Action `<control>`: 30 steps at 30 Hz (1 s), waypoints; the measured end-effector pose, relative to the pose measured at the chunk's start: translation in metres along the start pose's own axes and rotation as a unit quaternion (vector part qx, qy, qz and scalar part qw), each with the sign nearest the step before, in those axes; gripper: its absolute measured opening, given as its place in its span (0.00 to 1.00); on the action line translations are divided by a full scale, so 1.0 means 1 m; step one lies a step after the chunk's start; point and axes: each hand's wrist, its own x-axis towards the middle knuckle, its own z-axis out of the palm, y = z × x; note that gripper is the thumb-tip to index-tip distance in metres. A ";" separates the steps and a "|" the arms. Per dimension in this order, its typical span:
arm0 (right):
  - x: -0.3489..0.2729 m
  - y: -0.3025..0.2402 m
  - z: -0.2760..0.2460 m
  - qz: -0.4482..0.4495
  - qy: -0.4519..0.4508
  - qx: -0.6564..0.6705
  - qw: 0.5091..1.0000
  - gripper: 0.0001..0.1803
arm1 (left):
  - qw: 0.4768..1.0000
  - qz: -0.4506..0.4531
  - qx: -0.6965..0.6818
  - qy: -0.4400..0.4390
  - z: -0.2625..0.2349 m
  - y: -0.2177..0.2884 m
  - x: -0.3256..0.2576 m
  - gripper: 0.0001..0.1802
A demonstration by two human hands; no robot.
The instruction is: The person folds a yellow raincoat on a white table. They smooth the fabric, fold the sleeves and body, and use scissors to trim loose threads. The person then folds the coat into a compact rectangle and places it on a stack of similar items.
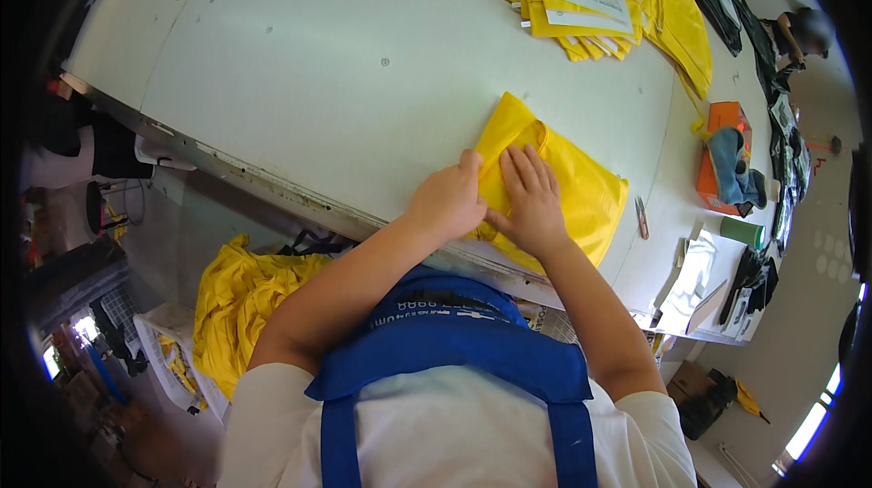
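Observation:
A folded yellow garment (581, 188) of smooth, slightly shiny fabric lies near the front edge of the white table (300, 79). My left hand (450, 202) is closed on its left edge, the fingers curled round the fabric. Flat on top of the garment rests my right hand (531, 202), fingers stretched out, the thumb pointing toward my left hand. Part of the garment's near side is hidden under my hands and forearms.
Folded yellow garments with white labels (581, 2) are stacked at the far right. Scissors-like snips (642, 217), an orange box (713, 170) with blue cloth and a green roll (742, 233) lie rightward. Loose yellow fabric (236, 306) heaps below the table's left edge. Another person (795, 39) stands far right.

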 end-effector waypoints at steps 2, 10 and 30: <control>0.000 0.001 0.028 0.004 -0.009 -0.091 0.996 0.32 | 1.000 0.021 -0.010 -0.003 0.009 -0.003 0.005 0.23; -0.007 0.032 0.020 -0.013 0.034 0.118 0.992 0.34 | 0.997 0.013 0.048 -0.052 0.026 -0.003 0.020 0.20; -0.052 0.014 0.037 -0.106 0.132 0.131 0.977 0.11 | 0.993 0.049 0.105 -0.032 0.057 -0.008 0.068 0.07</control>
